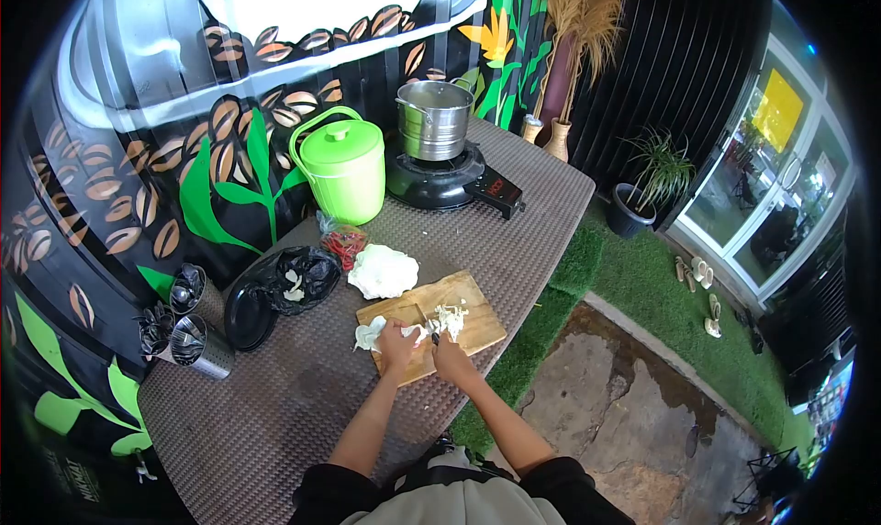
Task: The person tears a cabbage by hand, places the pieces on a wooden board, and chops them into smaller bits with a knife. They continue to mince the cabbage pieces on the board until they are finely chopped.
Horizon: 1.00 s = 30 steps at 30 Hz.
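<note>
On the wooden cutting board (pixel 485 330), my left hand (pixel 396 347) presses down a pale piece of cabbage (pixel 369 333), its fingers curled over it. My right hand (pixel 452 360) is closed around a knife (pixel 435 339), of which only a small part shows beside the cabbage. Chopped cabbage (pixel 449 319) lies in a loose heap just beyond the knife. A larger whitish chunk of cabbage (pixel 384 271) rests on the table behind the board. Next to it is a clear bag of red chillies (pixel 344 244).
A black plastic bag (pixel 310 273) with scraps sits on a black tray (pixel 246 318). Metal cutlery holders (pixel 204 351) stand at the left. Behind are a green lidded bucket (pixel 344 172) and a steel pot (pixel 431 121) on a black stove (pixel 431 181). The woven-pattern table (pixel 303 415) ends right of the board.
</note>
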### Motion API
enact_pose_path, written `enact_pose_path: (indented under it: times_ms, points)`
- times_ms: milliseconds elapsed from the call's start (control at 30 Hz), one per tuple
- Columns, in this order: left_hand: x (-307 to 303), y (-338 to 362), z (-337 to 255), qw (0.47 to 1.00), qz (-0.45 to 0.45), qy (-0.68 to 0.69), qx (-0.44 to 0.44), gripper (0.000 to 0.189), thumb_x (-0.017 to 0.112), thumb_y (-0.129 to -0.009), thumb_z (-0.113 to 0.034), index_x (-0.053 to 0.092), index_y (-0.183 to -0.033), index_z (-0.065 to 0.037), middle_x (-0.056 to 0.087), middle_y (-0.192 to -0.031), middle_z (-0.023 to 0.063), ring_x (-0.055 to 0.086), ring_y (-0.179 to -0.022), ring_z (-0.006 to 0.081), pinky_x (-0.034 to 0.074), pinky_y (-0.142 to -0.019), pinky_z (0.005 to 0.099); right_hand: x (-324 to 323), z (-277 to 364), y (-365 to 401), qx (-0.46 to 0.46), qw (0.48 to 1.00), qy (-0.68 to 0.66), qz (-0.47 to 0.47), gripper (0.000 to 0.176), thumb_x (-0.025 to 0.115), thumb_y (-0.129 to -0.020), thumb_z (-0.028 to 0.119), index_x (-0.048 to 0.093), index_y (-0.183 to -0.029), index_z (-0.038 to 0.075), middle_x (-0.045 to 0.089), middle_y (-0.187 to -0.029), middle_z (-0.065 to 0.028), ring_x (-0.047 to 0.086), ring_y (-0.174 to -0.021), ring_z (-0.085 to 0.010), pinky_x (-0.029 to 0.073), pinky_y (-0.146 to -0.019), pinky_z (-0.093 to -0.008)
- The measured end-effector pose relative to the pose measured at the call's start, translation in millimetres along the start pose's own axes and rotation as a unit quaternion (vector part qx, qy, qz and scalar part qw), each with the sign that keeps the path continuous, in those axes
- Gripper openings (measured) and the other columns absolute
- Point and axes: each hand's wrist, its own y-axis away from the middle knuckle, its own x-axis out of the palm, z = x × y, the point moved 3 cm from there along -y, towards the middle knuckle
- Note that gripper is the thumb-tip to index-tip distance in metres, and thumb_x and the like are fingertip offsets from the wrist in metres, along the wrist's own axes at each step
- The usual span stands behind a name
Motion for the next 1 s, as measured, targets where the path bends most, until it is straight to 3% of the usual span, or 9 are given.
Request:
enact_pose_path:
  times_ms: [133,200,333,433,533,667,733,933,1000]
  points:
    - [6.1,-0.7,6.8,0.998,0.000,0.051,-0.022,0.028,0.074,-0.070,-0.004,0.049,-0.082,0.000,0.050,-0.067,0.0031,0.048,-0.057,0.0085,0.049,-0.043,0.0246,9.6,-3.4,17.8,-0.013,1.000,-0.017,0.015,0.035,0.042,-0.092,0.031,0.041,-0.111,0.001,0.061,-0.091,-0.0299,0.061,-0.089,-0.0443,0.047,-0.079,-0.0526]
    - [14.1,-1.8,18.6,0.980,-0.010,0.195,-0.050,0.029,0.074,-0.070,-0.003,0.048,-0.081,-0.001,0.049,-0.065,0.0027,0.048,-0.056,0.0083,0.047,-0.041,0.0242,16.1,0.1,31.5,0.034,0.999,-0.002,-0.032,0.036,0.042,-0.093,0.030,0.040,-0.112,0.000,0.061,-0.092,-0.0305,0.060,-0.090,-0.0450,0.047,-0.080,-0.0524]
    - [11.4,-1.9,15.9,0.978,-0.013,0.197,-0.059,0.030,0.075,-0.069,-0.004,0.048,-0.081,-0.001,0.049,-0.065,0.0025,0.048,-0.055,0.0083,0.046,-0.040,0.0240,18.5,3.6,20.6,0.088,0.996,-0.014,-0.007,0.036,0.041,-0.093,0.029,0.039,-0.113,-0.001,0.061,-0.093,-0.0307,0.060,-0.090,-0.0454,0.047,-0.079,-0.0520]
    - [6.6,-0.4,10.4,0.983,0.009,0.172,-0.061,0.030,0.076,-0.069,-0.004,0.048,-0.080,-0.001,0.049,-0.065,0.0024,0.048,-0.055,0.0086,0.046,-0.040,0.0242,9.1,0.4,-2.2,0.025,1.000,0.018,0.001,0.038,0.041,-0.093,0.027,0.038,-0.114,-0.004,0.061,-0.092,-0.0315,0.060,-0.089,-0.0460,0.047,-0.078,-0.0518]
    - [9.1,-2.3,19.4,0.997,-0.020,0.070,0.018,0.030,0.076,-0.070,-0.004,0.048,-0.080,-0.001,0.050,-0.065,0.0026,0.048,-0.055,0.0083,0.046,-0.040,0.0238,-7.0,5.1,-5.5,-0.049,0.998,-0.039,0.033,0.036,0.045,-0.092,0.023,0.038,-0.107,-0.009,0.060,-0.089,-0.0329,0.059,-0.086,-0.0476,0.047,-0.076,-0.0520]
    - [9.9,-2.0,16.2,0.993,-0.007,0.120,-0.007,0.029,0.075,-0.072,-0.001,0.047,-0.079,-0.002,0.050,-0.059,0.0012,0.047,-0.052,0.0061,0.050,-0.043,0.0227,6.6,12.3,19.9,-0.016,0.999,-0.018,0.025,0.034,0.044,-0.092,0.023,0.038,-0.107,-0.006,0.061,-0.088,-0.0322,0.060,-0.086,-0.0467,0.047,-0.077,-0.0525]
    - [10.6,0.1,14.9,0.986,0.004,0.163,-0.038,0.028,0.074,-0.073,-0.001,0.047,-0.080,-0.002,0.050,-0.059,0.0011,0.047,-0.052,0.0056,0.050,-0.044,0.0228,14.4,12.1,25.7,0.051,0.999,0.001,-0.008,0.033,0.045,-0.092,0.024,0.038,-0.109,-0.003,0.061,-0.088,-0.0316,0.061,-0.086,-0.0456,0.048,-0.077,-0.0524]
    - [9.2,1.6,10.8,0.981,0.019,0.186,-0.044,0.030,0.075,-0.072,-0.002,0.047,-0.080,-0.002,0.048,-0.061,0.0002,0.045,-0.055,0.0044,0.051,-0.044,0.0227,-2.9,9.6,7.2,-0.008,0.999,0.034,0.002,0.033,0.047,-0.091,0.022,0.039,-0.112,-0.001,0.062,-0.092,-0.0298,0.062,-0.088,-0.0446,0.049,-0.077,-0.0511]
    - [4.5,2.9,4.1,0.996,-0.008,0.091,0.018,0.030,0.075,-0.073,-0.002,0.047,-0.081,-0.003,0.047,-0.062,-0.0005,0.044,-0.055,0.0043,0.050,-0.044,0.0223,-4.6,6.4,4.3,-0.010,0.999,0.039,0.012,0.033,0.047,-0.090,0.021,0.039,-0.113,-0.001,0.062,-0.093,-0.0295,0.062,-0.089,-0.0440,0.049,-0.078,-0.0508]
